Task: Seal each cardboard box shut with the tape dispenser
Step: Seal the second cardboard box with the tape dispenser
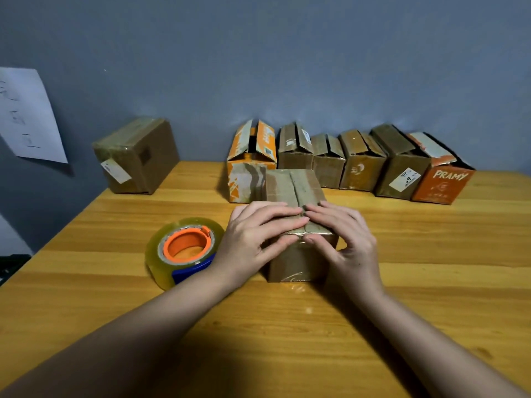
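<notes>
Both hands sit on the small brown box [296, 225] at the tabletop [431, 282] centre. Left hand [253, 234] lies flat w/ straight fingers across the top flaps, thumb down the near face. Right hand [342, 237] mirrors it from the other side, fingertips meeting at the centre seam. Neither grip closes round anything; both just press.

Tape dispenser [184, 251] lies on its side just left of the box, touching nothing but the tabletop, beside the left wrist.

Risks, as judged:
- Flaps prob. spring up once a hand lifts to fetch the dispenser, since they're held only by pressure; seam would gape & tape go on crooked.
- Shiny film on the near face looks like tape already there, though hard to tell; if loose, pressing could crease it or trap bubbles.
- Box is light, so a one-handed tape pull may drag it along the wood.
- Left forearm is close to the dispenser & could knock it away.

Six boxes [344, 159] in the back row have flaps ajar, so are likely unsealed. One box [138, 156] stands well apart at far left and looks closed.
</notes>
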